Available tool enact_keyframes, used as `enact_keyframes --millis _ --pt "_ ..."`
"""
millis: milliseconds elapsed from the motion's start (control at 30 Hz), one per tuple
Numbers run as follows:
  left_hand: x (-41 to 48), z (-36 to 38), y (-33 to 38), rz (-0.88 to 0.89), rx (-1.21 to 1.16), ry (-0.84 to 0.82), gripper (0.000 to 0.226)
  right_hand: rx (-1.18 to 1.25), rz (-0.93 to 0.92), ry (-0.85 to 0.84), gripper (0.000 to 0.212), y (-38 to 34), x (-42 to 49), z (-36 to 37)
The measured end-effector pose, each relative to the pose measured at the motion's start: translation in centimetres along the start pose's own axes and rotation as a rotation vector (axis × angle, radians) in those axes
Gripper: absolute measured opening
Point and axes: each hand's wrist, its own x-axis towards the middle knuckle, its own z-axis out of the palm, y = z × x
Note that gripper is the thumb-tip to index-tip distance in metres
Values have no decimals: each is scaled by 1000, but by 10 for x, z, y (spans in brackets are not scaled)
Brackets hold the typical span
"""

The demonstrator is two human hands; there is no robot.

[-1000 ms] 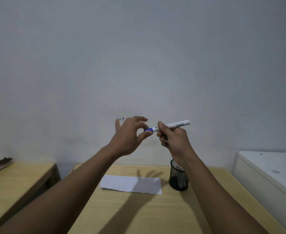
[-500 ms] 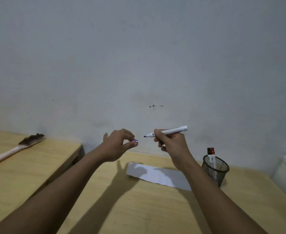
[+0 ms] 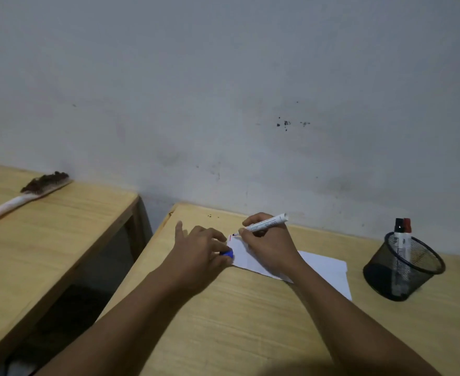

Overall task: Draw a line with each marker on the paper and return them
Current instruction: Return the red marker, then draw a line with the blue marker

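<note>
A: Where was the marker [image 3: 264,223] at that point?

B: In the right hand [image 3: 268,246], fingers wrapped round the lower barrel near the tip, which sat at the far-left corner of the paper [image 3: 323,270]. A short red stroke showed right beside the tip.

A: And how would it have handled?

B: Light and stiff, I judged, with a smooth plastic barrel, so a hold low down near the tip looked right for steering it. The paper was the weak part (thin, loose on the desk [image 3: 250,321], likely to slide or crease).

A: Was that why the other hand was down?

B: Probably. The left hand [image 3: 199,253] lay at the sheet's left edge, fingers curled, pinching the blue cap [image 3: 227,254].

A: The rest?

B: 2 more markers [image 3: 402,256] stood in the mesh cup [image 3: 424,270] on the right, well apart from the paper. A brush [image 3: 25,196] lay on the neighbouring table [image 3: 47,240].
</note>
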Motion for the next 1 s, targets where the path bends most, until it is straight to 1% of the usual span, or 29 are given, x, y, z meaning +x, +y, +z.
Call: enact_keyframes --millis 100,200,267,400,500,667,1000 --pt "-1 5 -7 15 31 -43 32 2 2 -2 4 12 2 6" --pt "-3 12 -13 31 19 -19 33 16 -27 38 9 21 5 7" --pt "-3 14 -14 28 6 -13 34 32 -43 35 11 24 6 8" --pt "-2 17 -18 -1 -25 -19 35 57 -48 11 8 27 7 8" --pt "-1 17 -19 -33 -51 -52 37 65 -33 1 8 27 8 8" --pt "0 15 -19 -24 -12 -111 39 55 -24 -6 8 28 8 9" --pt "0 16 -19 -23 -7 -124 39 21 13 -5 7 29 8 10"
